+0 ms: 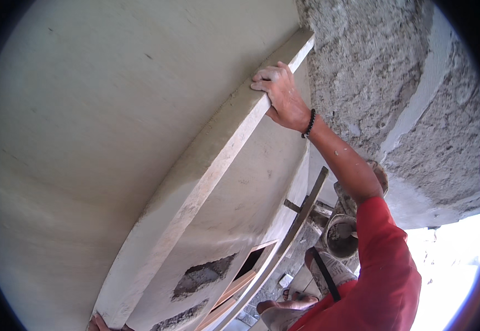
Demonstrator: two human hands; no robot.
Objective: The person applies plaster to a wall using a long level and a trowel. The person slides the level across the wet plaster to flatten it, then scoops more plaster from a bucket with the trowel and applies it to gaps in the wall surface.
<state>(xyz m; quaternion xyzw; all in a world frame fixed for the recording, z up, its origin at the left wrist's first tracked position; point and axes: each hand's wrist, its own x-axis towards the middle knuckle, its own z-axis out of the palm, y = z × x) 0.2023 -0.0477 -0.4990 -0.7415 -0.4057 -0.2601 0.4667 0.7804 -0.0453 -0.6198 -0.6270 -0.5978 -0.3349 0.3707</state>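
Centre frame: right hand (282, 95) clamped over the edge of a plastered ledge (207, 165). Left hand (97, 323) barely visible lower left; grip cannot be told. Lower right, bucket (341, 236) holds grey mortar.

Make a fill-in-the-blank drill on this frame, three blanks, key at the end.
1. The right hand grips the edge of a pale ____.
2. The wrist wears a black beaded ____.
3. The sleeve is ____ in colour.
Missing words: slab; bracelet; red
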